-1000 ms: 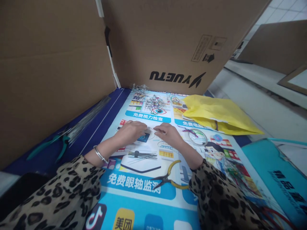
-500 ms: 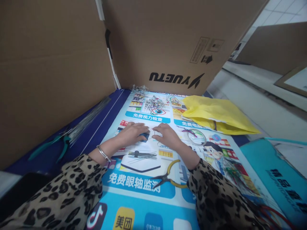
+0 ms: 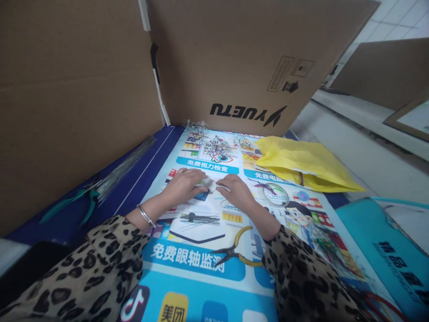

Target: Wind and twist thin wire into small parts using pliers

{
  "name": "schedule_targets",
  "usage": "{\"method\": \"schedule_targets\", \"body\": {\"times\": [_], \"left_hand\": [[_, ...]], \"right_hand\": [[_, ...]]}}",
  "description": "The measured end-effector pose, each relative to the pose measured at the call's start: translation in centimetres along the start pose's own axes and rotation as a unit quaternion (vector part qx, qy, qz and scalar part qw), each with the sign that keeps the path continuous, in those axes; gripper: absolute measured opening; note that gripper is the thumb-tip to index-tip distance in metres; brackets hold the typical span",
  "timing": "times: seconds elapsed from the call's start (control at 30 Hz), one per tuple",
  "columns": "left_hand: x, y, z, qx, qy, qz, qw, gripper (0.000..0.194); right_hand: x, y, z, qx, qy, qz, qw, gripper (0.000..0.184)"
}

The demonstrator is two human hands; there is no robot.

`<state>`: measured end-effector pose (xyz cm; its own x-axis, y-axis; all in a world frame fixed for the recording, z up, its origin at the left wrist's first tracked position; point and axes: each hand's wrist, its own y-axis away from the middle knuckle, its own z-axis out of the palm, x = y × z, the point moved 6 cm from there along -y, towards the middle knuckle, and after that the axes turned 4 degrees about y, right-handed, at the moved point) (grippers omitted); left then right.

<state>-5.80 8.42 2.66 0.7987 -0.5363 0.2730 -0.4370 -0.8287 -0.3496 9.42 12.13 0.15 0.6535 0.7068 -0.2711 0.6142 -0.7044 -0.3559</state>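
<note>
My left hand point(image 3: 185, 187) rests low over the printed sheet point(image 3: 201, 286), its fingers stretched forward and the thumb apart from them. Close to its fingertips is a pale spot that I cannot make out. Facing it, my right hand point(image 3: 235, 191) has thumb and index finger pinched together on something thin, perhaps a wire end, too small to name. The two hands' fingertips are a short gap apart. Nearer to me lie a small bundle of dark wires point(image 3: 204, 218) and pliers with yellow handles point(image 3: 234, 251), jaws open.
Tangled wire pieces point(image 3: 219, 145) lie at the back. To the right are a clear tape roll point(image 3: 284, 197), a yellow bag point(image 3: 301, 156) and a teal box point(image 3: 375, 241). Teal-handled pliers point(image 3: 90, 208) and long thin wires point(image 3: 124, 167) lie left, along the cardboard wall point(image 3: 83, 89).
My right thumb and index finger have closed into a pinch; they were apart before. My left hand has hardly moved. The whole view has shifted slightly.
</note>
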Motion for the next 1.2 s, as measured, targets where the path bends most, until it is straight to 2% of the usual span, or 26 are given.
{"method": "schedule_targets", "body": {"times": [0.1,0.17,0.27,0.37,0.5,0.57,0.63,0.7,0.77,0.87,0.93,1.07,1.2], "left_hand": [[-1.2,-0.3,-3.1,0.065,0.005,-0.043,0.997,0.028],[-2.1,-0.3,-5.3,0.092,0.005,-0.064,0.994,0.027],[-3.3,-0.1,-6.9,0.068,-0.001,-0.090,0.994,0.031],[-3.9,0.1,-5.7,-0.013,0.006,-0.079,0.997,0.037],[-4.0,0.6,-1.3,-0.147,0.014,-0.036,0.988,0.045],[-4.1,0.9,0.5,-0.180,0.008,-0.034,0.983,0.045],[-4.2,1.1,1.5,-0.181,0.001,-0.031,0.983,0.045],[-4.2,1.2,1.8,-0.171,-0.006,-0.025,0.985,0.044],[-4.1,1.1,1.7,-0.168,-0.013,-0.020,0.986,0.043],[-3.7,0.7,0.6,-0.151,-0.025,-0.021,0.988,0.045],[-3.1,0.3,-0.6,-0.127,-0.033,-0.031,0.991,0.041],[-1.2,-0.1,-2.9,-0.124,-0.035,-0.042,0.991,0.032],[0.1,0.2,-4.2,-0.169,-0.038,-0.057,0.983,0.030]], "right_hand": [[-0.1,-0.1,-0.7,0.033,0.001,0.003,0.999,0.018],[0.1,-0.1,-1.3,0.057,-0.012,0.027,0.998,0.019],[0.7,-0.1,-2.6,0.094,-0.050,0.090,0.990,0.019],[1.3,0.0,-3.4,0.097,-0.100,0.153,0.978,0.019],[1.2,0.0,-4.0,0.064,-0.119,0.180,0.974,0.021],[1.0,-0.1,-4.4,0.051,-0.099,0.168,0.979,0.021],[0.5,-0.2,-4.7,0.030,-0.077,0.148,0.986,0.020],[-0.3,-0.4,-4.8,-0.018,-0.063,0.112,0.992,0.019],[-1.6,-0.4,-4.7,-0.092,-0.045,0.062,0.993,0.018],[-3.9,-0.1,-4.4,-0.193,-0.006,-0.011,0.981,0.016],[-5.5,0.4,-3.9,-0.229,0.015,-0.046,0.972,0.015],[-8.7,1.7,-2.2,-0.266,0.081,-0.096,0.956,0.014],[-12.2,3.2,-0.9,-0.244,0.208,-0.121,0.940,0.010]]}}
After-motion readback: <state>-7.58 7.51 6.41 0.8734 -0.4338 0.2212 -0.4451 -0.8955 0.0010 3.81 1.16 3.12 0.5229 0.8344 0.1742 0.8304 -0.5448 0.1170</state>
